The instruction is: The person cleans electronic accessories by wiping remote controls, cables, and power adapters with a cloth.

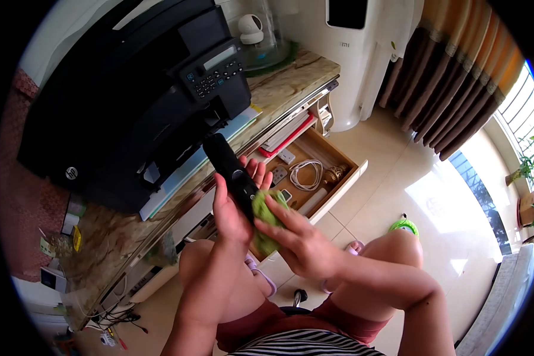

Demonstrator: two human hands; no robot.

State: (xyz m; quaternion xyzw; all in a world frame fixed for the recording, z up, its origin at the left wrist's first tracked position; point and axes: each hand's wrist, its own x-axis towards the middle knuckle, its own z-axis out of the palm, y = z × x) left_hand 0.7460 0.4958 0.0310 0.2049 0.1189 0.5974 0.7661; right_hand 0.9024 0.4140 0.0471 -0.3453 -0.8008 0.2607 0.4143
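Observation:
A long black remote control (223,159) lies tilted across the palm of my left hand (232,218). My left thumb rests on one side of it, and the fingers curl around the other. My right hand (307,244) presses a crumpled green cloth (267,221) against the remote's lower end. The cloth and right fingers hide that end. Just beyond both hands is a pulled-out wooden drawer (349,179). Inside it are a coiled white cable (307,175), a grey remote (278,174) and a small white box (286,156).
A black printer (118,124) stands on the marble-topped cabinet (305,70) at left, with papers (175,181) under its front. A white camera (251,29) sits behind it. Brown curtains (433,89) hang at right. My knees are close below the drawer.

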